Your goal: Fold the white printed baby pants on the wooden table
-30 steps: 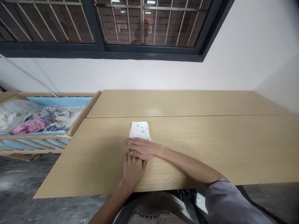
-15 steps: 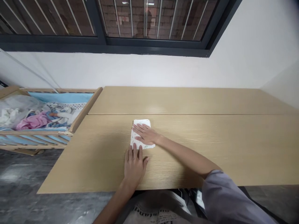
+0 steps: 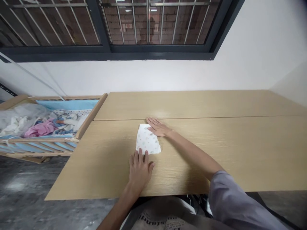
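Presently, a printed white cloth [image 3: 147, 139] is found flat on the wooden table [image 3: 240, 153], apparently folded to a rough wedge; the right hand [image 3: 158, 128] is laid at its upper edge, fingers together; the left hand [image 3: 140, 171] is placed just below, fingers apart; nothing is clamped; no fold is under way.

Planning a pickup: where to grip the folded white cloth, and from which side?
Probably the pointed lower-right corner of the folded white cloth, pinched from the near right: it lies flat on the wooden table, and that corner is clear of the left hand and right hand.
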A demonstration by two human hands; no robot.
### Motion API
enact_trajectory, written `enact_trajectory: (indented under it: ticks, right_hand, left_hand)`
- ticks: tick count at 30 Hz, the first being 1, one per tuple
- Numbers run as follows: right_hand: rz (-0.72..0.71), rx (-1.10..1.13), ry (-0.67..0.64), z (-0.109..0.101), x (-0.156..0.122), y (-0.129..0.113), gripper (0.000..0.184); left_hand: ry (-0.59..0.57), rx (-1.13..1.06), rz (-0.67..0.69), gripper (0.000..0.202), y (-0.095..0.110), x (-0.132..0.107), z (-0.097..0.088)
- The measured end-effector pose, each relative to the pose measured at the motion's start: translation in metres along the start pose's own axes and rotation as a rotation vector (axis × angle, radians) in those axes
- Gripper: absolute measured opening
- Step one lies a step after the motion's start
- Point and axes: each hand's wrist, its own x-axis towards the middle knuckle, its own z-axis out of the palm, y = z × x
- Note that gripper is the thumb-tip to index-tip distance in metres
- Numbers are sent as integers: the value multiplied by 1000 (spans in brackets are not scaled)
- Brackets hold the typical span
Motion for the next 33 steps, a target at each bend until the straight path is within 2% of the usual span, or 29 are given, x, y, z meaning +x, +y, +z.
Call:
enact_trajectory:
  ticks: [4,6,8,10,12,15,17,21,25,30,33]
  right_hand:
    - [-5,53,128,-20,-35,-22,73]
    - [-57,46,156,-27,-58,-39,65]
    - [-115,47,119,-27,-81,-53,53]
    - [-153,40,66,-19,-101,-63,46]
    - [-163,2,65,-5,-117,-69,42]
    - [-139,-72,145,17,-132,-74,31]
    - [-104,-81,197,22,-136,-79,30]
    - [49,17,253,7,-134,-92,27]
    - [204,146,250,-13,-111,-86,32]
    - [345,191,342,-7,-60,-54,32]
    - [427,164,367,2,-36,-39,29]
  left_hand:
    - [-58,-95,75,34,-27,15,-15]
    - [-69,-156,149,31,-45,22,-19]
    - [-63,-201,208,31,-62,29,-18]
    - [-54,-223,240,30,-74,33,-13]
    - [-46,-224,257,28,-79,35,-7]
    - [-33,-197,258,27,-77,35,-3]
    - [-25,-178,220,29,-72,34,-7]
    - [30,-221,157,33,-65,42,-25]
    - [118,-186,88,34,-71,74,-34]
    - [74,-95,-7,32,-75,137,-19]
    - [62,-63,-44,34,-72,164,-8]
